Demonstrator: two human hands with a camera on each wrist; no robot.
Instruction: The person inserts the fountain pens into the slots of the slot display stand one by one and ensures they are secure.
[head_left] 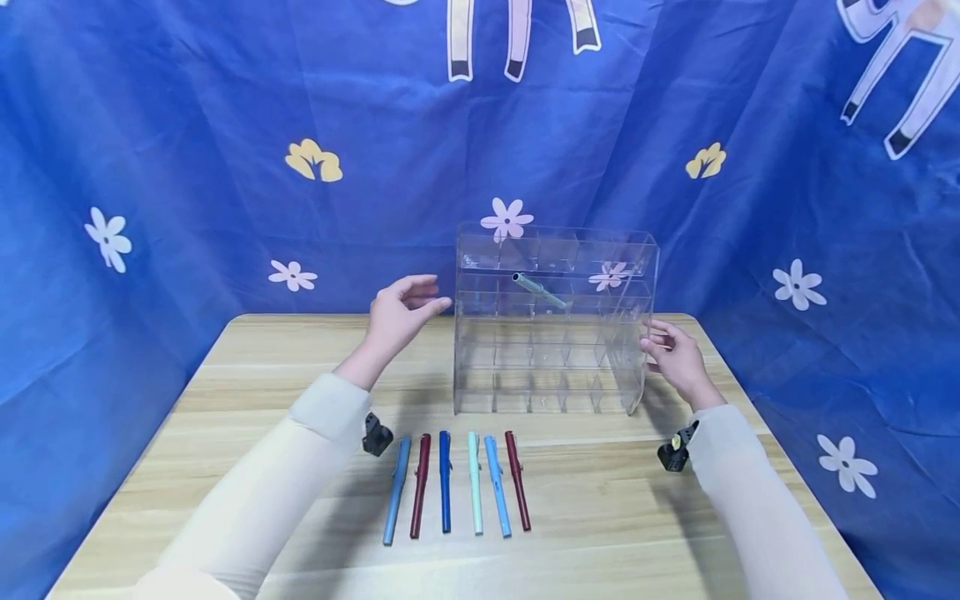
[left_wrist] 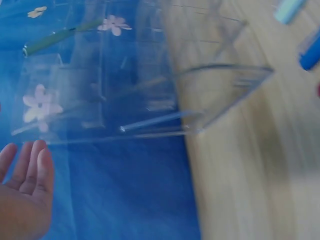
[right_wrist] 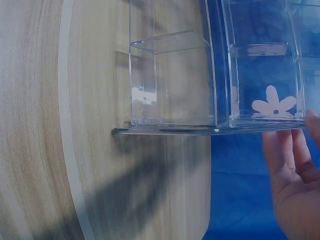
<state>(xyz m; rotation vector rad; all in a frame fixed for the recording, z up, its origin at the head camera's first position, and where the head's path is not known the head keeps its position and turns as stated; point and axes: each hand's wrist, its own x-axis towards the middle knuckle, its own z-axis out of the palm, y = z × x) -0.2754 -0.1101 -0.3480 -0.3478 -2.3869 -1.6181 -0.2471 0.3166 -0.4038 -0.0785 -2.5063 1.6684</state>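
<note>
A clear acrylic pen rack [head_left: 555, 343] with rows of compartments stands upright on the wooden table. One teal-green pen [head_left: 538, 289] lies slanted in an upper tier and also shows in the left wrist view. Beside the rack's left panel, my left hand [head_left: 400, 312] is raised with fingers extended and thumb apart, holding nothing. At the right panel, my right hand [head_left: 678, 358] grips the edge; in the right wrist view its thumb [right_wrist: 313, 125] overlaps the edge while the fingers lie against the outer face.
In front of the rack lies a row of several pens: a grey-blue one [head_left: 397, 490], two dark red ones [head_left: 420, 486] [head_left: 517, 480], a dark blue one [head_left: 446, 482], a mint one [head_left: 476, 483] and a light blue one [head_left: 498, 486]. A blue patterned curtain [head_left: 375, 208] surrounds the table [head_left: 600, 533].
</note>
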